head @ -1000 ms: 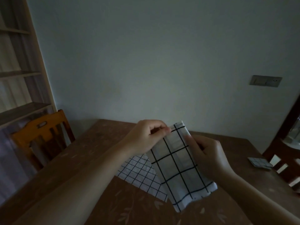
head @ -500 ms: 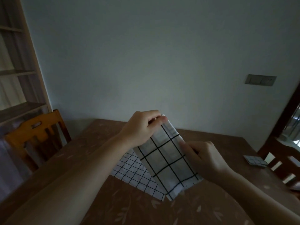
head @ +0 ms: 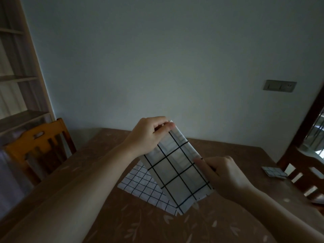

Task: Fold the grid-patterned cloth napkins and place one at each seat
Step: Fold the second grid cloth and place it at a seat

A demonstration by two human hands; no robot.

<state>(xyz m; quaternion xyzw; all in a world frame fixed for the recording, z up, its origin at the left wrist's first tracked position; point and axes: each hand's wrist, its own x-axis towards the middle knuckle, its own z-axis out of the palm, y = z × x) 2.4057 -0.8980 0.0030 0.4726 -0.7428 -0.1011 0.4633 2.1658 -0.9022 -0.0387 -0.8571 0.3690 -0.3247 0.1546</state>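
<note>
A folded large-grid napkin [head: 177, 170] is held in the air above the brown counter [head: 150, 223] by both hands, its long axis running on a slant from the upper end at the left hand down and toward the camera to the lower end, which hangs just over the counter. The left hand [head: 149, 135] is curled at the top corner, where the cloth is pinched between thumb and fingers [head: 164, 128]. The right hand [head: 226, 174] is closed along the napkin's right edge, the thumb laid on the front face and the other fingers hidden behind the cloth. A second napkin with a finer grid [head: 143, 187] is spread flat on the counter beneath, partly covered by the held one. A small folded napkin [head: 273, 171] is seen lying near the counter's far right edge, well apart from the hands. A wooden chair [head: 40, 146] is drawn up at the left side, below a set of shelves [head: 19, 78].
</note>
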